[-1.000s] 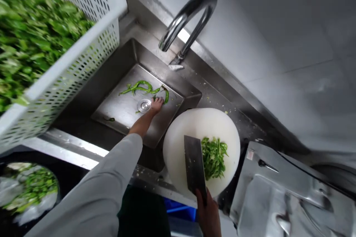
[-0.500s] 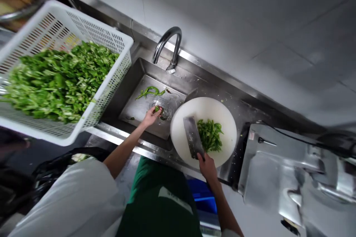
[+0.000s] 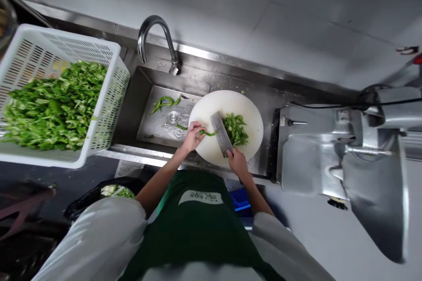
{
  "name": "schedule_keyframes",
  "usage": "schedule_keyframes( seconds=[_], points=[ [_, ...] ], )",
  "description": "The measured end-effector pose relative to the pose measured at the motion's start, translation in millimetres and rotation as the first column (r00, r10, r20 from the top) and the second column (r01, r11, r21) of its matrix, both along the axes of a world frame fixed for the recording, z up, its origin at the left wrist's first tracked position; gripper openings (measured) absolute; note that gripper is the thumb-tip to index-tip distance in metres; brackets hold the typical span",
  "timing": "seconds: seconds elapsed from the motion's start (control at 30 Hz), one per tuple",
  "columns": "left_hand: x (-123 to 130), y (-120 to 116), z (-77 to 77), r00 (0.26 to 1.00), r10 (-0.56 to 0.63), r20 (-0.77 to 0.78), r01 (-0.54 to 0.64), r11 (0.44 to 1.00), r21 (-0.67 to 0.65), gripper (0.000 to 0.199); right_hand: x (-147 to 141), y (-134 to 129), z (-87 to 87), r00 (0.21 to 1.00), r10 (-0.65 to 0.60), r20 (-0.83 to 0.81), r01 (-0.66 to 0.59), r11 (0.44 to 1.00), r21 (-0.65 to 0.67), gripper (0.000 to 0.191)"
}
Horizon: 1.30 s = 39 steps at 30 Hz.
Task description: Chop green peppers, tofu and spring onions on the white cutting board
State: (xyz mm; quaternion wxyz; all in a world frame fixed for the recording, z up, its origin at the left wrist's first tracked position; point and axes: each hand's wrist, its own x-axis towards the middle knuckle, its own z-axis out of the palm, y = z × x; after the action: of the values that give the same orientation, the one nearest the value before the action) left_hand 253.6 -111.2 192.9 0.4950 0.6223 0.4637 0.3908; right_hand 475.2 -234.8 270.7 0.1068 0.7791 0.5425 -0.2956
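Note:
My left hand pinches a thin green pepper over the left edge of a round white cutting board. The pepper's free end points toward the blade. My right hand is closed round the handle of a cleaver, whose wide blade rests on the board. Just right of the blade lies a pile of cut green peppers. Several whole green peppers lie in the metal sink, left of the board.
A white basket full of chopped green peppers stands at the left. The curved faucet rises behind the sink. A metal slicing machine stands at the right. Below left is a black bag with scraps.
My left hand has moved from inside the sink to the board's left edge, bringing a green pepper. The camera view has shifted right. My right hand still holds the cleaver.

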Motion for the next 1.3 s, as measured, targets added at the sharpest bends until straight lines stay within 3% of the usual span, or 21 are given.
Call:
schedule_keyframes(
  seconds=[0.1,0.3,0.47,0.63,0.8,0.97,1.17,1.3],
  points=[
    [-18,-8,1.4,0.995,0.038,-0.093,-0.032,0.997,0.064,0.022,-2,0,16.4,1.000,0.018,0.013,-0.018,1.000,0.002,0.033],
    [-34,-22,1.7,0.995,0.100,-0.013,-0.101,0.988,-0.115,0.032,-27,17,51.0,0.996,0.078,0.041,-0.078,0.997,0.007,0.036],
    [-34,-28,-6.6,0.977,0.165,-0.132,-0.170,0.985,-0.029,0.019,-61,50,35.9,0.990,0.142,-0.020,-0.143,0.989,-0.030,0.034],
    [-34,-22,-9.9,0.933,0.107,-0.344,-0.060,0.987,0.147,0.009,-54,58,28.4,0.986,0.168,-0.002,-0.168,0.984,-0.067,0.035],
    [-16,-12,-13.6,0.962,-0.055,-0.269,0.101,0.982,0.161,0.013,-51,55,34.4,0.979,0.201,0.036,-0.199,0.979,-0.050,0.037],
    [-6,-7,-12.7,0.993,0.022,-0.119,-0.018,0.999,0.033,0.011,-59,65,23.0,0.979,0.202,0.023,-0.201,0.978,-0.057,0.036],
    [-9,4,-18.8,0.974,-0.122,-0.193,0.136,0.989,0.058,0.018,-48,56,28.9,0.973,0.228,0.033,-0.226,0.973,-0.052,0.036],
    [-6,5,-26.5,0.966,-0.188,-0.179,0.205,0.975,0.083,0.022,-52,66,21.8,0.970,0.244,0.002,-0.244,0.969,-0.038,0.034]
  ],
)
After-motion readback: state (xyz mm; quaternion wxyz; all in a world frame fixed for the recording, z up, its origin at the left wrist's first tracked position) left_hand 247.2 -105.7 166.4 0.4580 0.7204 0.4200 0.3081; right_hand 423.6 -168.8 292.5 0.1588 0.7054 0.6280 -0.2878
